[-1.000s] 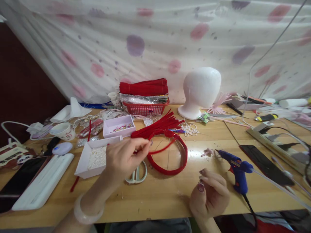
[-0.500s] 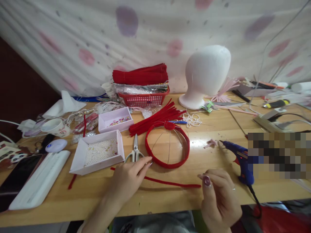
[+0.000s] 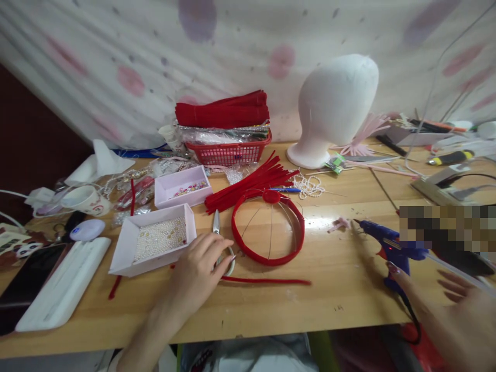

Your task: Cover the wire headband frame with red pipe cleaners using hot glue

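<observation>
My left hand (image 3: 201,263) rests over the handles of the scissors (image 3: 216,223), its fingers bent and partly apart; no grip on them can be made out. A loose red strip (image 3: 267,281) lies on the table, its left part under that hand. Just beyond is a red hoop (image 3: 267,262) with thin wires across it and a red oval at its back. My right hand (image 3: 445,305) is at the right with fingers spread, its thumb beside the handle of the blue glue gun (image 3: 387,244), holding nothing.
White boxes of beads (image 3: 126,253) and gems (image 3: 165,191) stand left. Behind are a bundle of red strips (image 3: 251,183), a red basket (image 3: 228,154) and a white foam head (image 3: 337,103). A power strip (image 3: 430,191) lies right, a phone (image 3: 31,284) far left.
My right hand has moved right to the glue gun and its fingers have spread. My left hand has shifted slightly left and up, over the scissor handles. The view has shifted a little.
</observation>
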Demonstrator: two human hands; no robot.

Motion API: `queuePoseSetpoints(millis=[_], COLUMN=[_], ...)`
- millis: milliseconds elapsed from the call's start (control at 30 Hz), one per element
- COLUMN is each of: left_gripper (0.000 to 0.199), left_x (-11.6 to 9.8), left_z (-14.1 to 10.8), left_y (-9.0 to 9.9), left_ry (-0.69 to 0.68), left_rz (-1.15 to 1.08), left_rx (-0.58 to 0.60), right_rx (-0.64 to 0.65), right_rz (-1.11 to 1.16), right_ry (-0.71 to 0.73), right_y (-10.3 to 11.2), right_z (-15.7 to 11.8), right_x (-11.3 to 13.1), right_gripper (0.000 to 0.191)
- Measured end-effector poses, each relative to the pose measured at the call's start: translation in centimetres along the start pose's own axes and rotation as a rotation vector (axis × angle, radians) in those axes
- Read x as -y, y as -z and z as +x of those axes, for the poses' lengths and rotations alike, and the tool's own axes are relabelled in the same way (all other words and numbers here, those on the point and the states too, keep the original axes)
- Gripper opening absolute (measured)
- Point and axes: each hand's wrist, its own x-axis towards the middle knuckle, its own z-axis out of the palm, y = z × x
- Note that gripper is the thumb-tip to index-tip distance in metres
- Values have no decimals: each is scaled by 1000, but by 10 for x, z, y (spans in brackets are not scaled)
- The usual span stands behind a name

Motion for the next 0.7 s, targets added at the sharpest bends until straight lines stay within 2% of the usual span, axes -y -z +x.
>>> queuePoseSetpoints(millis=[33, 100, 200, 300, 433, 567, 667, 700], left_gripper=[16, 22, 19, 13, 14, 13, 12, 12], left_x=[0, -1, -2, -6, -24, -49, -64, -67], left_z=[4, 16, 35, 50, 57, 62, 70, 73], left_y=[-1, -3, -8, -13, -20, -32, -45, -50], left_ry=[8, 26, 34, 60, 94, 173, 221, 226], left_rz=[-8, -31, -90, -148, -147, -195, -232, -248], left_rx=[-22, -26, 18, 40, 7, 5, -8, -13], right_rx=[-34, 44, 167, 163, 154, 236, 408, 427], right_rz=[-121, -195, -104, -51, 22, 238, 500, 554], right_ry=[-120, -214, -74, 30, 30, 3, 230, 307], right_y=[-4, -12, -20, -27, -28, -12, 2, 4], right_z=[8, 20, 26, 23, 5, -25, -40, -43], right_x=[6, 23, 45, 51, 46, 54, 76, 84], right_gripper=[47, 47, 46, 52, 50, 37, 25, 25])
